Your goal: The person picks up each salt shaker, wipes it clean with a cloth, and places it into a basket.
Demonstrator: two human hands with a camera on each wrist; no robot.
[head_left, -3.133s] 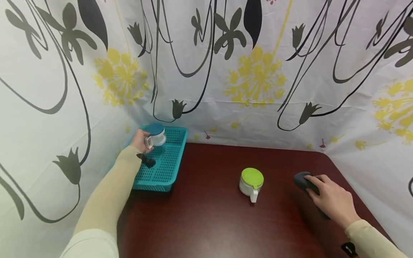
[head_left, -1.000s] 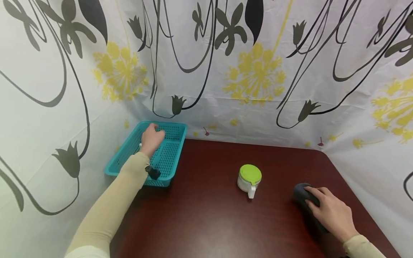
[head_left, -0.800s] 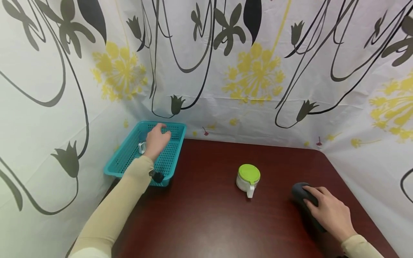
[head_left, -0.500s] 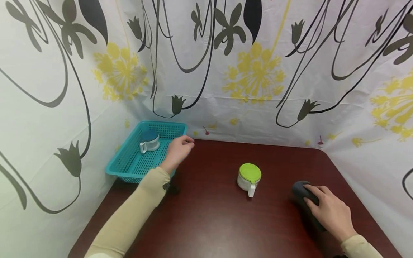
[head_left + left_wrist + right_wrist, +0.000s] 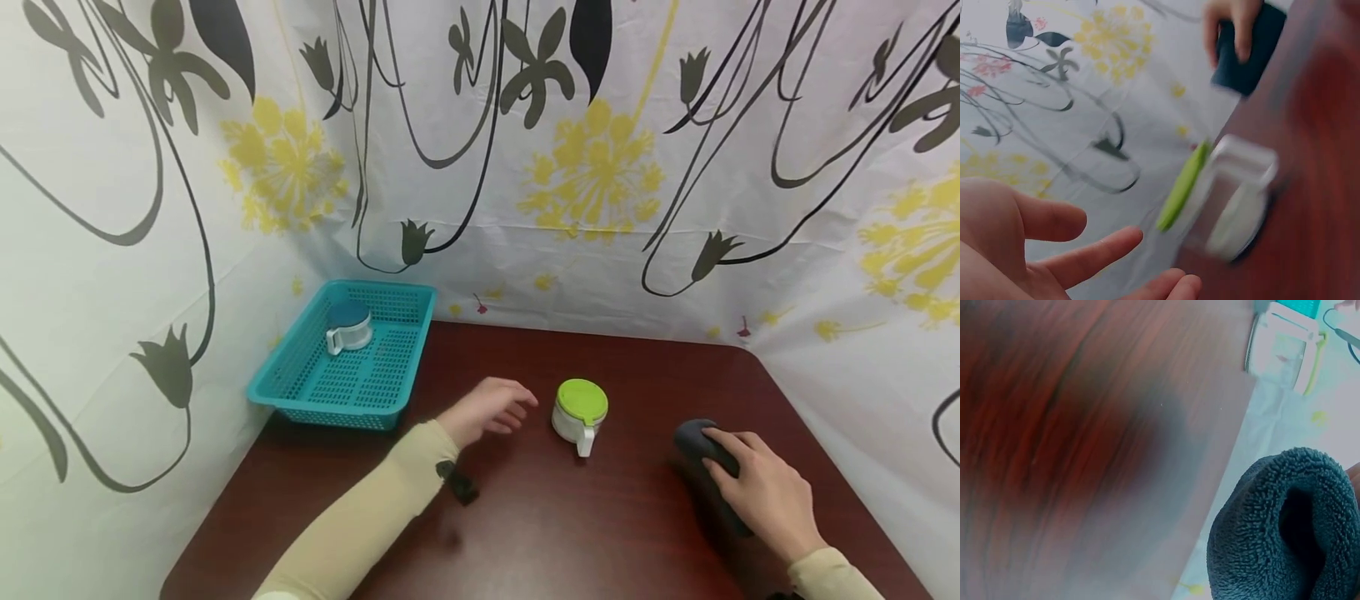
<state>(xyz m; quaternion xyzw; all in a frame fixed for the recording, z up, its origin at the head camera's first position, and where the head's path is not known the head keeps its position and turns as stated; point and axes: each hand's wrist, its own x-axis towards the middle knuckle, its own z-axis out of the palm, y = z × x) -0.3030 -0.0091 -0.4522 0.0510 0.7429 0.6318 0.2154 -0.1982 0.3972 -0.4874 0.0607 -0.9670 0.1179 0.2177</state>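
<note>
My left hand (image 5: 487, 408) reaches over the table with its fingers loosely extended and nothing in them. Just right of its fingertips stands a clear jar with a green lid (image 5: 581, 408), its white handle toward me. In the left wrist view the spread fingers (image 5: 1094, 253) are beside that jar (image 5: 1222, 200), which is blurred. My right hand (image 5: 772, 492) grips a folded dark blue-grey terry towel (image 5: 708, 454) over the table's right side. The towel (image 5: 1272, 531) fills the right wrist view's lower right corner, its fold gaping. A blue-lidded jar (image 5: 351, 327) sits upright inside the turquoise basket (image 5: 367, 392).
The basket stands at the table's back left corner. A dark red wooden table (image 5: 525, 517) spreads under both hands. White patterned cloth (image 5: 465, 200) hangs behind the table and along its sides.
My left hand let go of the blue-lidded jar in the basket, then moved out of the basket rightward to the green-lidded jar. The right hand keeps holding the towel, nearly still.
</note>
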